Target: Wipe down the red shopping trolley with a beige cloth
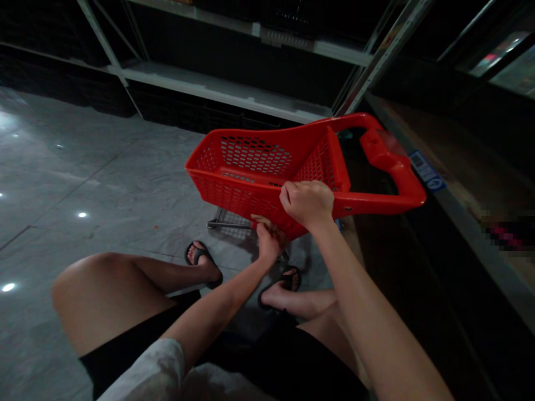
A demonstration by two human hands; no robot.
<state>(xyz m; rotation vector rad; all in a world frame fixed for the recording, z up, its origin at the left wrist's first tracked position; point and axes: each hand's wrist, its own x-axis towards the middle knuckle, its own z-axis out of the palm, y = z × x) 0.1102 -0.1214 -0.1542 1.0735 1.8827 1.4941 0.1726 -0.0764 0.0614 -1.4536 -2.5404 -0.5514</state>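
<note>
A red plastic shopping cart [242,195] with perforated basket walls stands in front of me, its handle pointing right. My right hand [309,203] is closed over the near rim of the basket, close to where the handle begins. Lower down, my left hand [270,239] grips the underside edge of the same basket, its fingers partly hidden beneath the red plastic. The basket's visible floor shows nothing lying in it. Below, a grey metal base frame [229,225] of the cart can be seen near my feet.
Behind the cart rises a metal rack with a white shelf [188,83] and dark crates [175,111] under it. A dark ledge [468,184] with a blue label [427,170] runs along the right. Grey floor [104,184] spreads to the left. My sandalled feet [203,262] flank the cart.
</note>
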